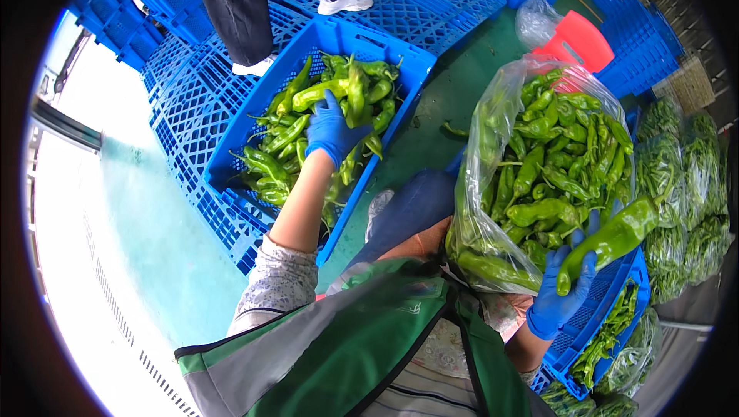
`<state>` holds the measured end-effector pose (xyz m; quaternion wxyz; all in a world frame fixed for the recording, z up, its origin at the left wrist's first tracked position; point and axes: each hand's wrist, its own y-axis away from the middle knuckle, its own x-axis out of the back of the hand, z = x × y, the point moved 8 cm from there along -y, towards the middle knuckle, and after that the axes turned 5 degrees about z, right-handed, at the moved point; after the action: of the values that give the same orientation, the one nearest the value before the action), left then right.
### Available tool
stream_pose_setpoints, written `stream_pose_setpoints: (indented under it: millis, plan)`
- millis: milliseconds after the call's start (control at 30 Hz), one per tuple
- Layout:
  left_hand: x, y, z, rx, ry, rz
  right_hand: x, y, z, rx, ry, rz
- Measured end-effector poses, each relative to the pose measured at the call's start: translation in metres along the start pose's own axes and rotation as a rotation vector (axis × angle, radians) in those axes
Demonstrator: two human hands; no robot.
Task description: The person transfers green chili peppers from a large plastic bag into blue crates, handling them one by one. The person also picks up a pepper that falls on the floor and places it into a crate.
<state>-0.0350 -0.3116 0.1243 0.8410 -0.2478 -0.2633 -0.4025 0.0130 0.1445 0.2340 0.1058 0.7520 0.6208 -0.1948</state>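
My left hand [333, 133], in a blue glove, reaches into a blue plastic crate [369, 185] of long green peppers [283, 140]. Its index finger and thumb are spread apart, and the fingertips touch a pale green pepper [321, 93]. What lies under the palm is hidden. In my right hand [557, 296], also gloved in blue, is a large glossy green pepper [615, 238], tilted with its stem end up and to the right. That hand is beside the near right rim of a clear plastic bag [482, 157] filled with green peppers [557, 151].
A red plastic piece [580, 41] stands behind the bag. Bagged green vegetables [670, 174] are piled at right, near another blue crate [620, 353] with thin green peppers. Another person's legs [236, 7] stand by blue pallets [381, 1]. A loose pepper [456, 130] lies on the floor.
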Motion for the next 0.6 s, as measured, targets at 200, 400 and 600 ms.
stream_pose_setpoints:
  millis: [200,400,600]
  plan:
    - [-0.010,0.112,0.093,0.003,0.873,-0.644,-0.094,0.041,0.098,-0.254,0.459,-0.410]
    - [0.012,0.103,0.038,0.183,0.762,-0.211,-0.157,0.090,0.168,-0.068,0.600,-1.025]
    - [0.037,0.019,-0.112,0.177,-0.537,-0.178,-0.166,0.097,0.233,-0.166,0.567,-1.246]
